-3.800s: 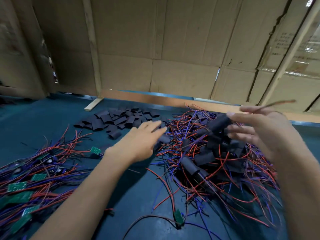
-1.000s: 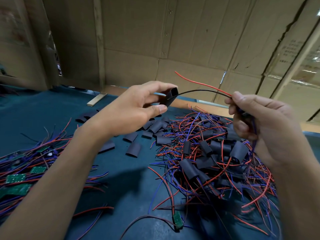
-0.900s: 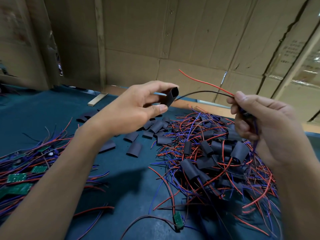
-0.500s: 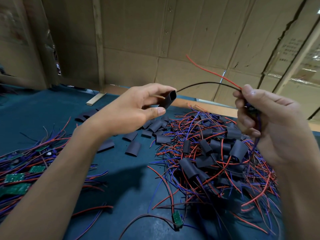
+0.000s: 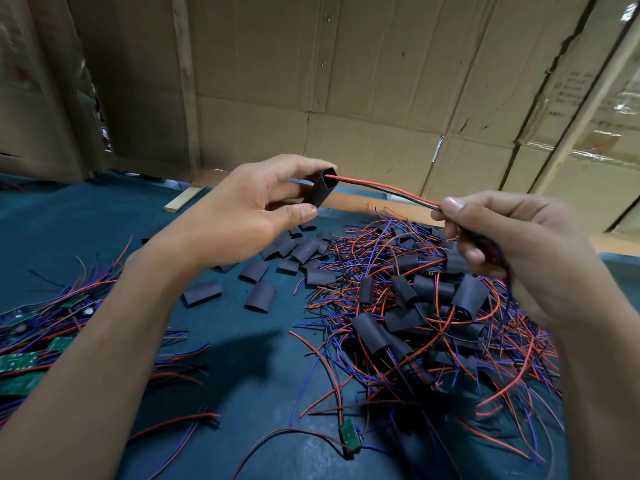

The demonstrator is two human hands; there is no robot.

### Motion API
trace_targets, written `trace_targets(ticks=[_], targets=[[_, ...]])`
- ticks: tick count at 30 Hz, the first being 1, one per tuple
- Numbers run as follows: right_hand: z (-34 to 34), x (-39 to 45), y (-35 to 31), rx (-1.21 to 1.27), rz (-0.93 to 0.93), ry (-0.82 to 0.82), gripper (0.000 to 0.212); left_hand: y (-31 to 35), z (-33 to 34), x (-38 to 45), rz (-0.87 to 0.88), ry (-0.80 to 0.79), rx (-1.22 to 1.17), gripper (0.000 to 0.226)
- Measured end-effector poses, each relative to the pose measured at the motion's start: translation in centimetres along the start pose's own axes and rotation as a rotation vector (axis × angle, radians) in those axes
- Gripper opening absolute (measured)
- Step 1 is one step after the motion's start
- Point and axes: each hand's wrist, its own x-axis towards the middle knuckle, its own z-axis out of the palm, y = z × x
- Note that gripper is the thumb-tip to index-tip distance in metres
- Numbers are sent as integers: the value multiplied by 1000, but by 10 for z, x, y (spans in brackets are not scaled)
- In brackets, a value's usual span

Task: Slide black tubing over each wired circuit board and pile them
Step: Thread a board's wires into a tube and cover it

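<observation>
**One more board being sleeved, many still waiting**

The left hand [image 5: 249, 216] holds one piece of black tubing [image 5: 320, 187] above the table, pinched between the thumb below and the fingers on top, with the open mouth turned toward the right. The right hand [image 5: 512, 251] pinches a red and a black wire [image 5: 384, 188] between thumb and first finger; the other fingers are curled around more wires that hang down. The wire tips are just inside the mouth of the tubing. The board that belongs to these wires seems to be hidden inside the right hand, so I cannot tell its position. I judge that the threading has only begun, and the tube must yet travel along the wires to cover the board.

On the right side of the blue-green table [image 5: 242, 375] lies the finished pile [image 5: 422, 317], a tangle of red and blue wires with many black sleeves already on. In the middle, behind the hands, loose tube pieces [image 5: 263, 296] are spread out. On the left edge, bare green boards [image 5: 20, 362] with their wires wait. One single board [image 5: 349, 435] lies alone near the front.

So a good part appears done, but the left heap and the loose tubes show that much work remains.
</observation>
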Motion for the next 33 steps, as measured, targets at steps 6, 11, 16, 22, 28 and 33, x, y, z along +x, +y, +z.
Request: trace_targets(ticks=[6,11,16,22,28,33], targets=[[0,1,1,-45,6,-12,31,-3,-1,2,19,7,36,50],[6,1,2,-214,16,16,19,-11,2,4,77,-31,298,49],[19,0,3,-373,-32,-5,24,-19,7,7,133,-48,509,52],[20,-2,1,-586,-131,-15,19,-23,4,7,97,-28,618,51],[19,-2,5,-715,-213,62,17,-23,4,7,113,-29,620,51],[18,-1,7,-714,-209,66,17,-21,4,5,122,-32,603,51]])
